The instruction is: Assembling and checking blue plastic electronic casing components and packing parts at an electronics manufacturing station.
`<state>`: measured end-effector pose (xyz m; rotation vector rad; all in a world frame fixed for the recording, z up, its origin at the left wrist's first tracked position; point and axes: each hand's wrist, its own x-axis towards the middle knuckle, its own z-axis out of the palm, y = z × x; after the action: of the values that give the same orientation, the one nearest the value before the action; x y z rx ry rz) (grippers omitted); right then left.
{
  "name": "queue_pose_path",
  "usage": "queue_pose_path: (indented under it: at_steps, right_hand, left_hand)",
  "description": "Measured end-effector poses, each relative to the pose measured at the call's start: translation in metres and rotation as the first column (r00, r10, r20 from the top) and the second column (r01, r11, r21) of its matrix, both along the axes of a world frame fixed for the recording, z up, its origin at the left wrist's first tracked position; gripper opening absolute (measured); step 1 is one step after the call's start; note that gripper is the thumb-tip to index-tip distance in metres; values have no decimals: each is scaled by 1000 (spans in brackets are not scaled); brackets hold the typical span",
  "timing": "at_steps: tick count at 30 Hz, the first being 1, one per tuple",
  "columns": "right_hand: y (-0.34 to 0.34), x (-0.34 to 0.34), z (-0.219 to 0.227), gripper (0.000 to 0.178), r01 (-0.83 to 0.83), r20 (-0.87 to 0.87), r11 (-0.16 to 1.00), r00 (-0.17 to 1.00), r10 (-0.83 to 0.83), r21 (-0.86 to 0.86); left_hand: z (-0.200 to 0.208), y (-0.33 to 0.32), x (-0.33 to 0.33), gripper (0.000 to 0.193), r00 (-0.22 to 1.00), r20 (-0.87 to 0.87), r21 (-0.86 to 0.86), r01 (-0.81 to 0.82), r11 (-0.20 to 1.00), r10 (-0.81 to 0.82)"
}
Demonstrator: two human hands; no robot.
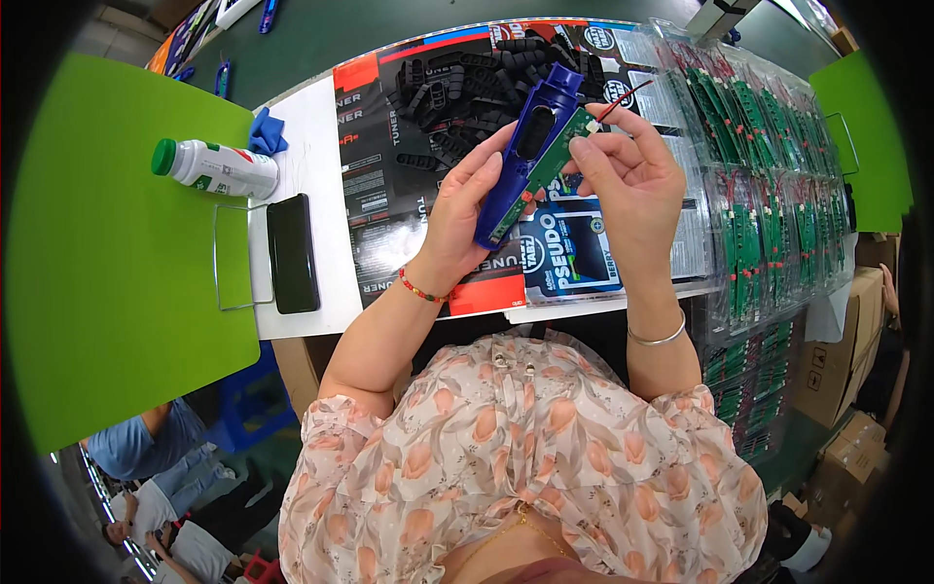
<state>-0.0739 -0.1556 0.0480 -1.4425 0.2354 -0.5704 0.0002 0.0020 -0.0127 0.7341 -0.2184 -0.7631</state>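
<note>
My left hand (465, 200) is wrapped round a blue plastic housing (506, 185), long and tilted, with a dark oval opening near its upper end. Along the housing's right side lies a narrow green circuit board (555, 161), with small red and white parts on it. Thumb and fingers of my right hand (632, 175) pinch the board's upper end. From that end a thin red and dark wire pair (628, 97) sticks out to the upper right. Whether the board sits inside the housing or only against it, I cannot tell.
Black ribbed plastic parts (457, 92) are heaped beyond my hands on printed sheets (379, 224). Clear trays of green boards (749, 195) stand at the right. To the left are a phone (293, 253), a white bottle with green cap (219, 167) and a green panel (107, 243).
</note>
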Motion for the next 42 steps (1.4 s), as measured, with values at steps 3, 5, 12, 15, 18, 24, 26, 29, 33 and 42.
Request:
queue_pose_path:
  at_steps: [3, 5, 12, 15, 18, 24, 26, 29, 33, 42]
  right_hand:
    - [0, 1, -1, 31, -7, 9, 1000, 1000, 7, -6]
    - [0, 1, -3, 30, -23, 13, 1000, 1000, 23, 2]
    - [1, 3, -4, 29, -51, -12, 999, 999, 51, -9]
    - [-5, 4, -3, 29, -82, -28, 997, 996, 82, -4]
    - [-7, 6, -5, 29, -104, -22, 994, 994, 105, 35]
    - [0, 8, -6, 29, -59, -99, 998, 993, 59, -5]
    - [4, 6, -7, 28, -24, -98, 999, 995, 19, -48]
    - [0, 6, -10, 28, -28, -102, 998, 995, 22, -62]
    - [-3, 3, -13, 28, -51, -96, 999, 994, 49, -18]
    - [2, 3, -22, 43, 76, -92, 962, 990, -103, -263]
  left_hand:
    - [3, -1, -1, 54, 1000, 0, -6, 4, 1000, -4]
    - [2, -1, -1, 54, 1000, 4, -15, 13, 1000, -13]
    - [2, -1, 0, 53, 1000, 7, -15, 23, 1000, -23]
    - [0, -1, 0, 53, 1000, 13, 3, 8, 1000, -8]
    - [0, -1, 0, 52, 1000, 17, 4, 4, 1000, -4]
    - [-2, -2, -2, 51, 1000, 2, 27, 27, 999, -27]
    - [-1, -3, -3, 51, 1000, 4, 33, 17, 999, -17]
    - [0, -2, -3, 46, 1000, -1, 11, 2, 1000, -2]
    - [-1, -2, -3, 43, 1000, 13, 40, 15, 999, -15]
    - [7, -8, -8, 46, 999, 52, 75, 8, 997, -12]
